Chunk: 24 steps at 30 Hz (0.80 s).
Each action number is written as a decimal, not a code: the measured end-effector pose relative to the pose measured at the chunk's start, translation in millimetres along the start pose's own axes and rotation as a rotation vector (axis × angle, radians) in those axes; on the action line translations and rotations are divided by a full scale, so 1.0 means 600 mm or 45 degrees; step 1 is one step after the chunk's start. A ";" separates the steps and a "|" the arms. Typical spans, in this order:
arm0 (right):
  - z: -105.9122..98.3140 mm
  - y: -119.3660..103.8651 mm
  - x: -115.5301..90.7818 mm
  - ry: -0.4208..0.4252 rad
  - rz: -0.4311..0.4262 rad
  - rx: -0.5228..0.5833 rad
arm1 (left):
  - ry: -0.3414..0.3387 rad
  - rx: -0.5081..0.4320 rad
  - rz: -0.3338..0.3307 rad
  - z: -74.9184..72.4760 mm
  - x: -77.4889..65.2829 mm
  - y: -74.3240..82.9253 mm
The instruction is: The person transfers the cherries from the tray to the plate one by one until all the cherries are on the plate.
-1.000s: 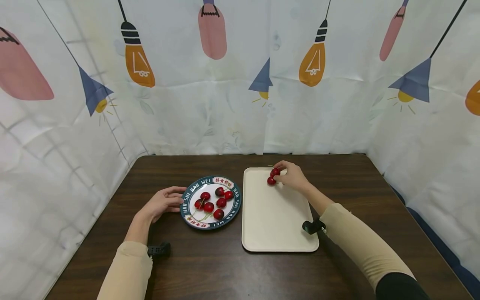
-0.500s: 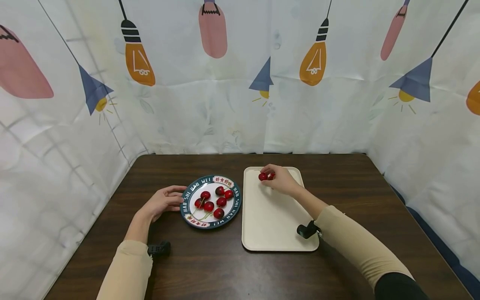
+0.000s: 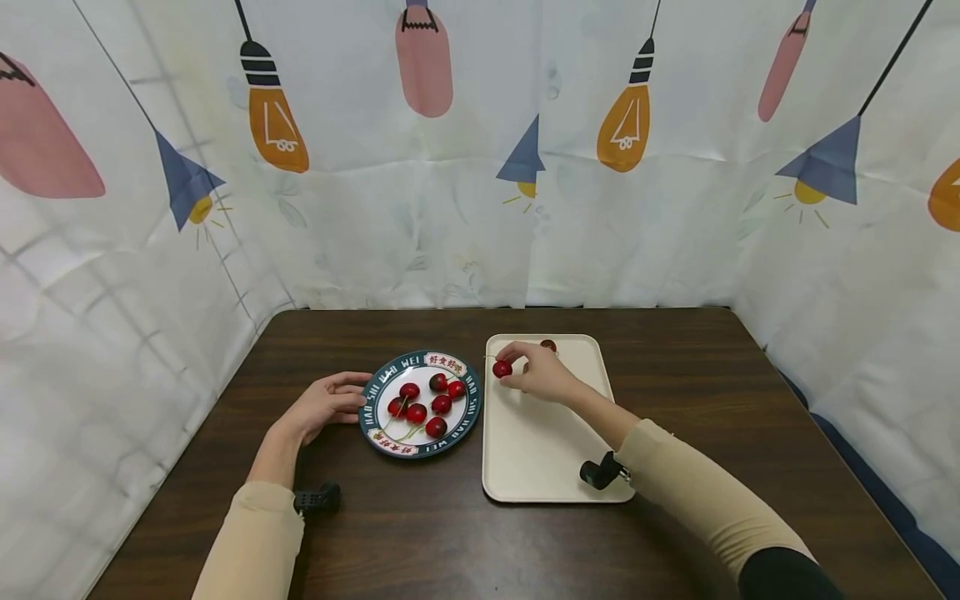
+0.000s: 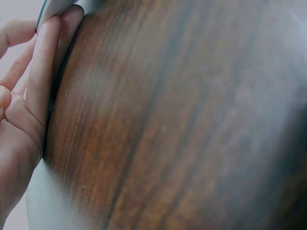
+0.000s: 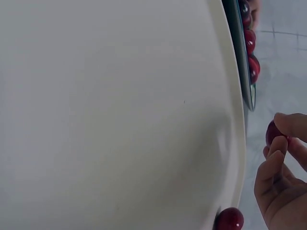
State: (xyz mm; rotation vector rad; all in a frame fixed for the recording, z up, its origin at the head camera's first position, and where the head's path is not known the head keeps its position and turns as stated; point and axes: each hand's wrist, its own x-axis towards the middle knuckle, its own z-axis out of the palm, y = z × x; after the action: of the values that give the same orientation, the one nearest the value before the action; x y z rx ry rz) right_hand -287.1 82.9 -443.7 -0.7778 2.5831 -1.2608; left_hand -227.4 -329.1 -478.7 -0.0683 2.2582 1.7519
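My right hand [image 3: 536, 373] pinches a dark red cherry [image 3: 502, 368] with a thin stem, over the left side of the cream tray [image 3: 543, 450]. In the right wrist view thumb and fingertips hold this cherry [image 5: 273, 132] past the tray's edge. One more cherry [image 3: 549, 345] lies on the tray near its far edge, partly behind my hand. Several cherries [image 3: 437, 427], some with green stems, sit on the round plate [image 3: 472, 417] with a blue-green lettered rim. My left hand [image 3: 322, 408] touches the plate's left rim, fingers extended; the left wrist view shows the fingers [image 4: 43, 62] against its edge.
The dark brown wooden table [image 3: 405, 533] carries plate and tray side by side, with a narrow gap between them. A white printed curtain [image 3: 420, 225] stands behind and at both sides. Black cameras [image 3: 602, 471] are strapped to both wrists.
My right hand has moved left and toward me across the tray with one cherry. The other cherry beside it now lies behind on the tray. My left hand and the plate have stayed put.
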 end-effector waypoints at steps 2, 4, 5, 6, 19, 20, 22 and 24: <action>0.005 -0.006 0.000 -0.019 -0.006 0.010 | 0.005 0.001 -0.003 0.000 -0.001 0.000; 0.009 -0.011 0.000 -0.042 -0.006 0.015 | 0.008 0.002 -0.006 0.001 -0.001 0.001; 0.011 -0.013 0.000 -0.053 -0.006 0.017 | 0.008 0.002 -0.006 0.001 -0.001 0.001; 0.014 -0.015 0.000 -0.065 -0.006 0.016 | 0.008 0.001 -0.006 0.001 -0.001 0.001; 0.042 -0.028 0.000 -0.188 -0.001 0.086 | 0.000 -0.005 0.009 0.000 0.000 0.001; 0.044 -0.029 0.000 -0.192 -0.006 0.091 | -0.002 -0.005 0.010 0.000 0.000 0.001; 0.047 -0.033 0.000 -0.210 -0.014 0.108 | -0.006 -0.004 0.012 0.000 -0.001 0.001; 0.051 -0.035 0.002 -0.223 -0.026 0.111 | -0.009 -0.001 0.014 0.000 -0.001 0.001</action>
State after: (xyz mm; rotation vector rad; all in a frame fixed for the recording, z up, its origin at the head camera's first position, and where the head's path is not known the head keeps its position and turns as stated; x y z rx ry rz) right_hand -269.0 50.6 -446.5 -0.8587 2.3722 -1.2424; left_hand -226.7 -329.0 -477.7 -0.0496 2.2571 1.7557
